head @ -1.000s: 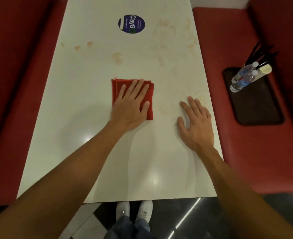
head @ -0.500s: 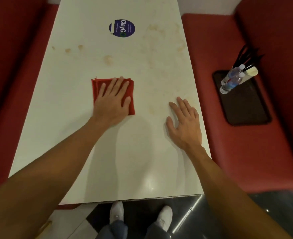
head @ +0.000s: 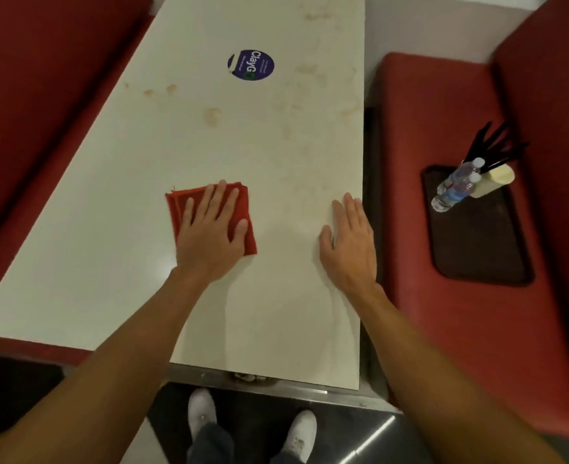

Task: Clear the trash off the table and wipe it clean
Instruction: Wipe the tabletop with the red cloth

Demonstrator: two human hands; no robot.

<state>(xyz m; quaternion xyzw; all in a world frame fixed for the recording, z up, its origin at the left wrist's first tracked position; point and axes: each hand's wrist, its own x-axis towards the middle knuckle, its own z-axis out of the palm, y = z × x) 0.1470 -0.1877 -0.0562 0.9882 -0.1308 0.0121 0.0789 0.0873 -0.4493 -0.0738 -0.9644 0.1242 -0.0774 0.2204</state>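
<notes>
There is one view, from the person's head, standing at the near end of the desk [head: 249, 329] and looking forward and steeply down. Its wide lens follows the desk lengthwise to the far end, with the left bench [head: 35, 112], the right bench [head: 443, 346] and the person's white shoes [head: 202, 415] at the bottom edge.

Red seats [head: 443, 329] run along either side of me. Ahead lies a round blue sticker [head: 251, 65] — below, my white shoes [head: 202, 413] on dark floor [head: 343, 426].
</notes>
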